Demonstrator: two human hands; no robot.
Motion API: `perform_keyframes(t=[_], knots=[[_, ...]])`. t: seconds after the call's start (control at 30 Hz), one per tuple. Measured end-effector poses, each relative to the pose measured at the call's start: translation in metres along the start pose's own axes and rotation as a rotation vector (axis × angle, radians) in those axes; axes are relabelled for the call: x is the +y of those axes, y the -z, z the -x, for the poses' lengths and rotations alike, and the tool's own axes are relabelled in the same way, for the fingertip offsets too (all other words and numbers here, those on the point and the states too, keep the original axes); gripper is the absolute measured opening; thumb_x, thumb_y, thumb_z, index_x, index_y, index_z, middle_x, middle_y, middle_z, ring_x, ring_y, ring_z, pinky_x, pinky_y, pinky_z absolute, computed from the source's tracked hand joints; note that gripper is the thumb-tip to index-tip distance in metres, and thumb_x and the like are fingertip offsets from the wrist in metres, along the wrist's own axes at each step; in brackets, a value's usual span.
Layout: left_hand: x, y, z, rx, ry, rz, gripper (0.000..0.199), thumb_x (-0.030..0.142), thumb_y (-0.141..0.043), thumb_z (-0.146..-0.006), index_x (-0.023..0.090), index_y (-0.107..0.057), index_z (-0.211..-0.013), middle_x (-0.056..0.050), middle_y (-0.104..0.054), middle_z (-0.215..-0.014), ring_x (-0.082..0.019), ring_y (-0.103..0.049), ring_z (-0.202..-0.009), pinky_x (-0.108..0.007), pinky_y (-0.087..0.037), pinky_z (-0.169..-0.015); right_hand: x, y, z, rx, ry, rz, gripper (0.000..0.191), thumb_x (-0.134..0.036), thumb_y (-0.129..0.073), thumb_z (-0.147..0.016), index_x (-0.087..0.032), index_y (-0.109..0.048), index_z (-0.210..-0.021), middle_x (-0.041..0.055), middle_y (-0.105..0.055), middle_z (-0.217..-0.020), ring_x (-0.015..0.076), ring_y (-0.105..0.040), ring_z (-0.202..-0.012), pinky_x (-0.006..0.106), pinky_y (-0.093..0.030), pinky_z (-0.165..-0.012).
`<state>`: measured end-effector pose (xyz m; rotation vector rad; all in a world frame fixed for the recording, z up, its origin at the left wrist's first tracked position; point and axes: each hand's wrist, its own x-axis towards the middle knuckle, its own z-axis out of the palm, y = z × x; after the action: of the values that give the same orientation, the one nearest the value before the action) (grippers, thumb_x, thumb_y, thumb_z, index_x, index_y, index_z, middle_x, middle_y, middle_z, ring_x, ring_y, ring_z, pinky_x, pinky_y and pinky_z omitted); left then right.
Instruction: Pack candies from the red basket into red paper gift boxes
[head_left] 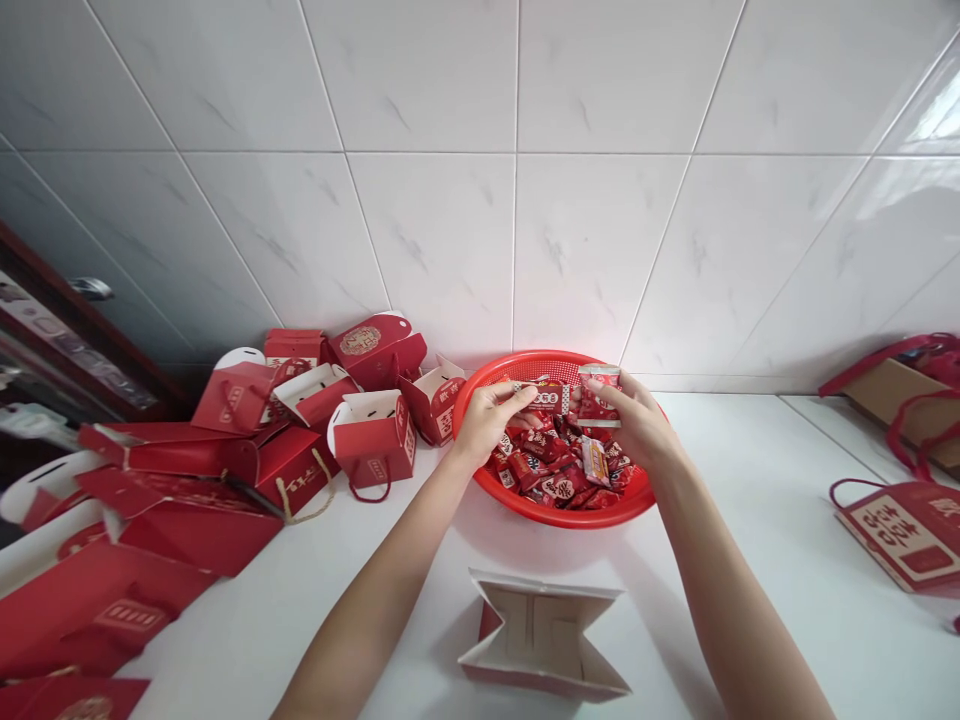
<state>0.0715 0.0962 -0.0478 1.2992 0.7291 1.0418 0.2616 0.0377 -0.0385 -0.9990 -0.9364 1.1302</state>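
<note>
My left hand [487,425] pinches a dark-red packet [553,399], my right hand [641,418] a pale-edged packet [601,408]; I'd keep grips light, basket [562,518] right below.

Soft, bright light reaches me from the right, where the tiled wall [450,230] carries white glare beyond the far right corner of the white counter [757,510]. Toward the counter's far left corner, the wall dims to grey. Pale shadows spread below the near rim of the red basket [555,516] and left of the open paper bag [544,684]. My wide lens splays the tile lines and stretches the red boxes [157,610] along the counter's left edge. Fine print on the wrapped packets [559,487] is too small to read.
</note>
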Motion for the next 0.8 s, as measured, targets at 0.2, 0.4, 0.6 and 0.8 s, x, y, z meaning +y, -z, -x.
perform_keyframes(t=[0.2,0.4,0.6,0.8], knots=[[-0.003,0.001,-0.002,0.002,0.102,0.000,0.027,0.040,-0.084,-0.066,0.017,-0.074,-0.077,0.001,-0.070,-0.078,-0.012,-0.065,-0.059,-0.027,-0.054,-0.062,-0.003,0.005,-0.009,-0.094,-0.148,-0.094,0.033,-0.045,-0.061,-0.072,-0.024,-0.074,-0.093,0.0073,-0.078,-0.090,0.0308,-0.074,-0.087,0.043,-0.061,-0.071],[-0.005,0.001,-0.001,-0.013,0.102,-0.064,0.028,0.034,-0.077,-0.074,0.021,-0.076,-0.099,0.002,-0.069,-0.081,-0.010,-0.059,-0.057,-0.024,-0.049,-0.054,0.003,0.007,-0.004,-0.054,0.016,0.158,0.045,-0.037,-0.081,-0.071,-0.027,-0.075,-0.115,0.0042,-0.077,-0.104,0.0258,-0.071,-0.097,0.039,-0.057,-0.085],[-0.008,-0.002,-0.003,-0.035,0.102,-0.122,0.018,0.029,-0.066,-0.078,0.019,-0.079,-0.086,-0.005,-0.076,-0.095,-0.019,-0.066,-0.081,-0.028,-0.053,-0.064,0.003,-0.001,0.002,-0.060,0.308,0.532,0.059,-0.021,-0.086,-0.062,-0.029,-0.074,-0.119,0.0040,-0.076,-0.108,0.0304,-0.067,-0.111,0.046,-0.053,-0.097],[-0.010,-0.002,-0.001,-0.173,0.025,-0.175,0.038,0.055,-0.072,-0.080,0.017,-0.075,-0.074,-0.003,-0.069,-0.075,-0.020,-0.062,-0.074,-0.030,-0.050,-0.066,0.006,-0.006,0.003,-0.105,0.362,0.628,0.058,-0.014,-0.080,-0.066,-0.034,-0.074,-0.120,0.0032,-0.077,-0.115,0.0336,-0.066,-0.119,0.053,-0.048,-0.105]])
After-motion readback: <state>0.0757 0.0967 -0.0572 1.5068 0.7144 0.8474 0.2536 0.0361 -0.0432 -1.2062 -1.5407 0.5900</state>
